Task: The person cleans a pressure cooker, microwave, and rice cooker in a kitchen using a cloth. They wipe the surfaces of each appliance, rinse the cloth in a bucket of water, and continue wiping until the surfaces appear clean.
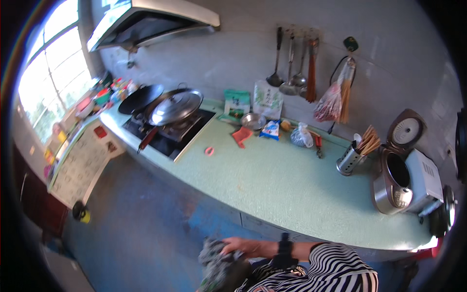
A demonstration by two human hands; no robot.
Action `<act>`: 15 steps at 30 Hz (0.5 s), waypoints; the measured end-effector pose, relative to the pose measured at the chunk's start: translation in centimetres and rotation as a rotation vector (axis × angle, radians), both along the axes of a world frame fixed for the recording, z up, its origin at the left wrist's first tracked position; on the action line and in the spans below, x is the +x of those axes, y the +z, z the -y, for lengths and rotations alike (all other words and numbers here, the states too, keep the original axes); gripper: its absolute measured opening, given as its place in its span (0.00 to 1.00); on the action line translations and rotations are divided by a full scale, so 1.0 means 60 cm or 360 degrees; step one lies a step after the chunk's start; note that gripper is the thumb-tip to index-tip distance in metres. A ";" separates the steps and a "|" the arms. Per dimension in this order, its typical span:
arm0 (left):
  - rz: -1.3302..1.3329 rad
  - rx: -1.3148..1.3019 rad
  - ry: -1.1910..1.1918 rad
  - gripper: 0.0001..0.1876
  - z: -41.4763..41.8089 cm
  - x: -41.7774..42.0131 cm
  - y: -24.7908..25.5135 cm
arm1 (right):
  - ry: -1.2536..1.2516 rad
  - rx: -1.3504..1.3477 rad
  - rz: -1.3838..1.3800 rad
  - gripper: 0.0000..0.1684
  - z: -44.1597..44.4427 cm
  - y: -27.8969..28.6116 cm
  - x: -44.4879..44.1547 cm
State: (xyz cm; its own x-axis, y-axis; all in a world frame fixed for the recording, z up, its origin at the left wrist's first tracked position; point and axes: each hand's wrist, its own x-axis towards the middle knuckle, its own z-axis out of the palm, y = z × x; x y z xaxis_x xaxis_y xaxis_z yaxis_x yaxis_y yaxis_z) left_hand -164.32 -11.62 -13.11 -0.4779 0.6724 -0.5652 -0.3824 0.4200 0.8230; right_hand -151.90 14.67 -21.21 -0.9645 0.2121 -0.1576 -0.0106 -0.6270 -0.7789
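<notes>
My right hand grips a crumpled grey cloth at the bottom of the view, below the counter's front edge. A black strap with a dark device circles that wrist, and the sleeve is black-and-white striped. My left hand is out of view. Before me runs a pale green countertop. A pink ring and an orange-red cloth lie on it near the stove. Behind them stand a small metal bowl and a blue-and-white packet.
At left, a lidded wok sits on the gas stove under a range hood. At right are a chopstick holder and a rice cooker with its lid raised. Ladles hang on the wall.
</notes>
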 end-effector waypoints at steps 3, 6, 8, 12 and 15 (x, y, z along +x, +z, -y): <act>-0.0414 0.0006 0.0071 0.25 0.051 -0.125 -0.050 | 0.0429 0.0243 -0.0058 0.32 0.005 0.080 -0.188; -0.0320 0.0098 0.0290 0.23 0.079 -0.240 -0.076 | 0.0483 0.0219 -0.0172 0.30 0.037 0.109 -0.336; -0.0241 0.0124 0.0221 0.22 0.074 -0.322 -0.079 | 0.0449 0.0347 -0.0178 0.29 0.043 0.111 -0.423; -0.0461 0.0063 0.0268 0.19 0.112 -0.490 -0.104 | 0.0544 0.0358 -0.0103 0.26 0.069 0.170 -0.608; -0.0259 0.0246 0.0666 0.18 0.189 -0.622 -0.140 | 0.0664 0.0249 -0.0077 0.25 0.137 0.208 -0.772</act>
